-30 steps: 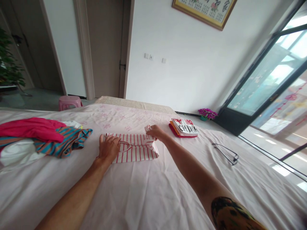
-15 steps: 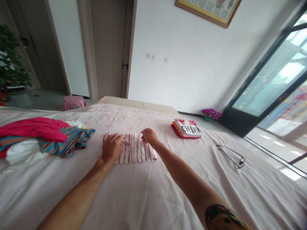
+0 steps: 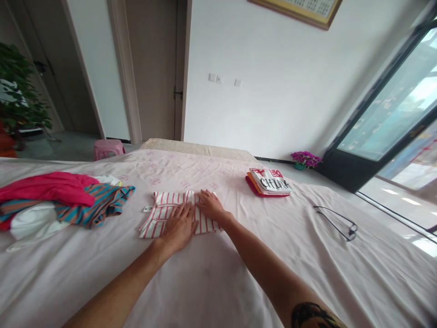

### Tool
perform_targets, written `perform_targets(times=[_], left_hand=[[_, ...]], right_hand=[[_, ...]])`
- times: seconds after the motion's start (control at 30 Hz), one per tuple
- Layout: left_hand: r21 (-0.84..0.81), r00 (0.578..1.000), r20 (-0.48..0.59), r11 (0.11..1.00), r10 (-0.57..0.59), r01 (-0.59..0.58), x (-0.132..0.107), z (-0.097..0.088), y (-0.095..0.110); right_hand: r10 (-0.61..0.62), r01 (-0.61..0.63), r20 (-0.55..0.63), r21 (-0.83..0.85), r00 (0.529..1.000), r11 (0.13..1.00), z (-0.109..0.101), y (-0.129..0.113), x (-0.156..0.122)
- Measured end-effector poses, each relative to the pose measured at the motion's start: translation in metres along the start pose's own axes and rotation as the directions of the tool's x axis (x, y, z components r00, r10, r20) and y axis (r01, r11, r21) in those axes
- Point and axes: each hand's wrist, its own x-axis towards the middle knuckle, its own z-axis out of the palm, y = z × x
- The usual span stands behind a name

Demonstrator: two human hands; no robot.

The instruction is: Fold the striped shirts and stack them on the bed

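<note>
A folded white shirt with red stripes [image 3: 160, 212] lies in front of me on the pale pink bedsheet [image 3: 205, 278]. My left hand [image 3: 179, 228] rests flat on its middle, fingers stretched out and covering part of the cloth. Just to the right, my right hand [image 3: 210, 207] also lies on the shirt with its fingers extended. A small white tag [image 3: 148, 209] sticks out at the shirt's left edge. Neither hand grips the cloth.
On the left is a loose heap with a red garment [image 3: 51, 189], a teal-and-brown striped garment [image 3: 102, 205] and a white one [image 3: 37, 223]. A folded clothes stack [image 3: 268, 183] sits at the right, with black-framed glasses [image 3: 337, 223] beyond it.
My left hand has slid right from the shirt's left edge onto its middle, uncovering the tag. The right hand has lowered and its fingers now lie flat on the cloth.
</note>
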Motion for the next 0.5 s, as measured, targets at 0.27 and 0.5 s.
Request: perform_targets(times=[0.27,0.5], left_hand=[[0.021,0.998,0.053,0.999,-0.029,0.028,0.000,0.001,-0.001],[-0.015,0.999,0.045,1.000,-0.003,0.003,0.002,0.000,0.002]], right_hand=[[0.428,-0.411,0.028,0.347,0.903,0.843,-0.027,0.044,-0.018],[0.386,-0.383,0.205,0.795,0.899,0.470,-0.019,0.036,-0.029]])
